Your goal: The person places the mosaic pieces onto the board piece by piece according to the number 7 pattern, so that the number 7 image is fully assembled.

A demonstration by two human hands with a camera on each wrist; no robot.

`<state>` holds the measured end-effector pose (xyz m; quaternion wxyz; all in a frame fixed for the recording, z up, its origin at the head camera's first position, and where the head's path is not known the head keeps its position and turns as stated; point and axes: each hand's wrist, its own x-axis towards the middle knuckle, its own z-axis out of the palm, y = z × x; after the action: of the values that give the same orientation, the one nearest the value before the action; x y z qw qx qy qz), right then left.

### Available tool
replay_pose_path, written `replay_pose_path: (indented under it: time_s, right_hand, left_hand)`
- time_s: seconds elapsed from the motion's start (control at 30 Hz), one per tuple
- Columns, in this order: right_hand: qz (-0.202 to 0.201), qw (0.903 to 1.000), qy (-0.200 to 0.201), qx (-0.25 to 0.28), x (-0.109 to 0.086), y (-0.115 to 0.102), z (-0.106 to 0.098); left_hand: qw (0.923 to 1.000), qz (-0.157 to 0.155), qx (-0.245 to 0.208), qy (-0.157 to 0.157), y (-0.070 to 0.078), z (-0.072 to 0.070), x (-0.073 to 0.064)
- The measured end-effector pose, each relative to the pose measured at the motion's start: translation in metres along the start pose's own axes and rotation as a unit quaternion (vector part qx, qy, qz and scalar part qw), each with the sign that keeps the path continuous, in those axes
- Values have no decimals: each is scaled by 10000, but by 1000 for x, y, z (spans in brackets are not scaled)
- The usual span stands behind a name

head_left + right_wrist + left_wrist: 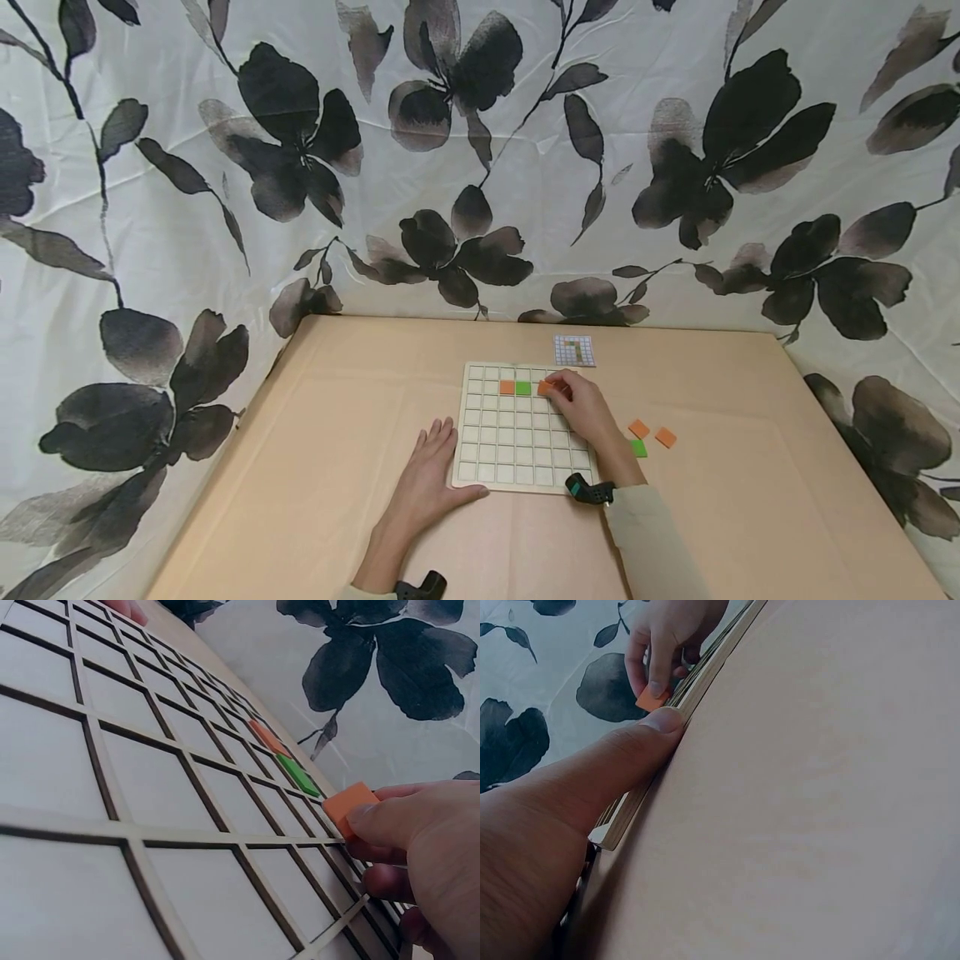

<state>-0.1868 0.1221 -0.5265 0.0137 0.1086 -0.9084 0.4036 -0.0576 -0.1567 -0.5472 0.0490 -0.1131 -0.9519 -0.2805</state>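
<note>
A pale grid board point(514, 451) with square cells lies on the table. Near its far edge, an orange tile point(507, 387) and a green tile point(523, 388) sit in adjoining cells. Between thumb and fingers, my right hand point(583, 407) pinches another orange tile point(347, 805), which is tilted over a cell to the right of the green one. My left hand point(429, 477) lies with straight fingers along the board's left side. Its thumb point(641, 742) touches the near edge of the board in the left wrist view.
Two loose orange tiles point(665, 437) and a green tile point(638, 448), partly hidden by the right arm, lie right of the board. Behind the board is a small card point(573, 351) with a printed coloured grid. A floral cloth point(450, 183) hangs beyond the table point(337, 433).
</note>
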Motion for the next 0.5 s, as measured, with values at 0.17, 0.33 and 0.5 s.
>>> replay_pose_path:
  time_s: [0.17,0.33,0.5]
  right_hand:
    - [31,9999,74,-103,-3,-3,4]
    - [3,9997,170,-192,-7,-7,8]
    - [-13,9991,243,-338,-10,-9,11]
  left_hand:
    - [10000,38,-42,0,-1,-2,-2]
    - [10000,48,-51,-49,-2,-6,-5]
    - [9999,58,-74,-107,-4,-8,-7]
